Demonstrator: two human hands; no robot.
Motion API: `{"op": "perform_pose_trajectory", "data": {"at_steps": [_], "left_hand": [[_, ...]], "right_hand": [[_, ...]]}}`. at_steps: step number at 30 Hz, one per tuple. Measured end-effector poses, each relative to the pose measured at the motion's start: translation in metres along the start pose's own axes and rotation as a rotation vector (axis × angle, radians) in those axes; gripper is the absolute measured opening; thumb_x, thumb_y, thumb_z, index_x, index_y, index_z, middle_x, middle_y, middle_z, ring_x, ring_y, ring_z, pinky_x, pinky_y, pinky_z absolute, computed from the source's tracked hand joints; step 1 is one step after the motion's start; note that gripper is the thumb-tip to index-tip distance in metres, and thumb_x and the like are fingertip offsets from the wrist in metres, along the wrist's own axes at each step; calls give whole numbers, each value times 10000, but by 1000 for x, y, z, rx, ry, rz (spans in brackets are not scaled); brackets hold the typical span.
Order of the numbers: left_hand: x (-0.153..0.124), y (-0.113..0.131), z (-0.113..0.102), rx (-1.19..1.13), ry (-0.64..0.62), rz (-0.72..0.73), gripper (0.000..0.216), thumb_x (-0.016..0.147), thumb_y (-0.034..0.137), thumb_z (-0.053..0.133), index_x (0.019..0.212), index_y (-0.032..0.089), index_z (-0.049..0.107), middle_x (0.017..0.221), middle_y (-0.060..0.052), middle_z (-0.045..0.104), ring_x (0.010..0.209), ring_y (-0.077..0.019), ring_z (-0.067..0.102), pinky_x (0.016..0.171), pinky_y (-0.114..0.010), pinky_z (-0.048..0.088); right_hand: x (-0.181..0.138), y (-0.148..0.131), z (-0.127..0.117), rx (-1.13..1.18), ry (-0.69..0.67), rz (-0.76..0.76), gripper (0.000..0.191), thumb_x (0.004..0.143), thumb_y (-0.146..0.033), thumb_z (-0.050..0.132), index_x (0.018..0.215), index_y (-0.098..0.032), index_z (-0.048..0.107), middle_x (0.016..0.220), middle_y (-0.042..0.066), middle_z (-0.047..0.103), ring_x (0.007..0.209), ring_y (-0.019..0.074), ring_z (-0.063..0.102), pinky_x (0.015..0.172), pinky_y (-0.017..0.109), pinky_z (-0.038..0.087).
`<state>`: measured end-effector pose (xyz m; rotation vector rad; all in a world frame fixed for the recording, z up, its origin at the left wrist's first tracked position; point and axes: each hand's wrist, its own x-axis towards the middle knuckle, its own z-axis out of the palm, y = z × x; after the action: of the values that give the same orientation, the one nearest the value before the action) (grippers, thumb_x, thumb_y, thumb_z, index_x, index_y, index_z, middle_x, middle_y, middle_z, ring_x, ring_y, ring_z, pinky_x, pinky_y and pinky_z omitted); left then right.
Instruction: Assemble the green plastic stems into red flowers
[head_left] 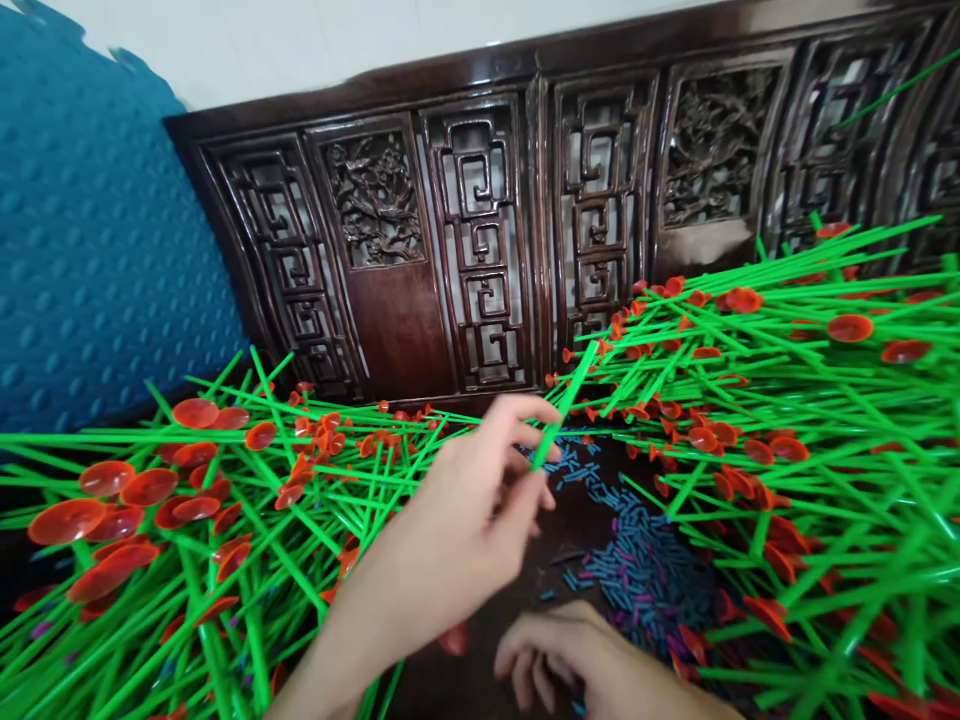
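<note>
My left hand point(480, 490) reaches across the middle, its thumb and fingers pinched on a bright green plastic balloon stick point(568, 405). The stick slants up to the right, and its middle is hidden behind the hand. A red cup point(452, 640) shows below my left wrist, in line with the stick; whether they are joined is hidden. Lower down, my right hand point(577, 645) has its fingers curled inward beside a pile of small blue and purple tube pieces point(645, 570). What lies within those fingers, I cannot make out.
Heaps of green sticks with red cups lie at left point(150, 487) and right point(847, 400). A dark carved wooden backrest point(401, 330) rises behind, with a blue bumpy mat point(112, 220) at upper left. Dark wooden seat surface point(442, 690) shows between the heaps.
</note>
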<state>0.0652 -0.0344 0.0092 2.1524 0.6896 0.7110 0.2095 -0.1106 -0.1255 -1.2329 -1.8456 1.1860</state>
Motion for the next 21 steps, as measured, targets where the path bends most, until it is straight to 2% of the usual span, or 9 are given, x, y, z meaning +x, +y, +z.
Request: {"op": "perform_pose_trajectory", "data": {"at_steps": [3,5,7,9,11,14,16,18,21], "left_hand": [[-7,3,-27,226,194,40,346,997,247,461,1323,363,453,1048,26,665,952,-130,650,866,-272,509],[-11,1,-43,416,245,30,287,1007,321,457,1280,338,544,1005,16,682,913,-149,645,858,-290,495],[-12,-5,-54,531,245,10,260,1007,371,455,1192,299,624,976,8,697,878,-160,644,851,-297,489],[-12,-12,-59,598,191,-5,256,1007,375,453,1119,265,656,987,0,706,889,-166,648,847,-292,487],[-11,-20,-60,649,77,-13,242,1008,330,444,1074,249,662,1011,-5,704,915,-169,650,845,-286,484],[-11,-27,-56,716,-83,-55,240,1001,254,420,1041,267,657,984,4,690,926,-178,649,804,-288,482],[-11,-29,-51,740,-156,-102,236,996,240,416,1015,274,648,943,8,681,915,-190,649,771,-297,476],[-9,-30,-47,729,-211,-133,223,992,233,420,991,269,639,946,7,682,929,-197,647,781,-312,472],[-5,-30,-42,684,-255,-151,252,990,199,399,999,268,641,1020,1,690,984,-196,640,817,-323,465]], "right_hand": [[6,4,-16,-215,235,5,262,976,-387,511,937,-210,700,880,35,674,854,171,615,820,281,469],[10,17,-23,-355,310,9,250,983,-295,478,915,-194,696,891,54,668,859,186,624,828,305,473],[13,33,-25,-436,285,31,178,936,-216,526,917,-180,699,912,70,665,873,203,631,822,319,480],[14,48,-22,-456,251,33,181,918,-181,523,892,-183,702,923,79,662,897,215,634,832,332,485],[14,55,-18,-443,261,6,202,918,-194,514,824,-201,693,894,77,652,888,223,630,846,353,490],[15,51,-15,-366,348,-53,191,907,-236,539,753,-224,650,837,57,637,846,225,619,883,390,486],[17,41,-15,-249,411,-73,184,926,-285,536,779,-231,632,794,35,632,778,202,604,819,363,499],[18,30,-18,-72,463,-64,213,939,-376,541,822,-225,635,733,16,617,694,173,579,685,308,495],[19,19,-22,224,551,-54,295,882,-492,628,887,-201,676,676,3,612,619,145,567,569,263,474]]}}
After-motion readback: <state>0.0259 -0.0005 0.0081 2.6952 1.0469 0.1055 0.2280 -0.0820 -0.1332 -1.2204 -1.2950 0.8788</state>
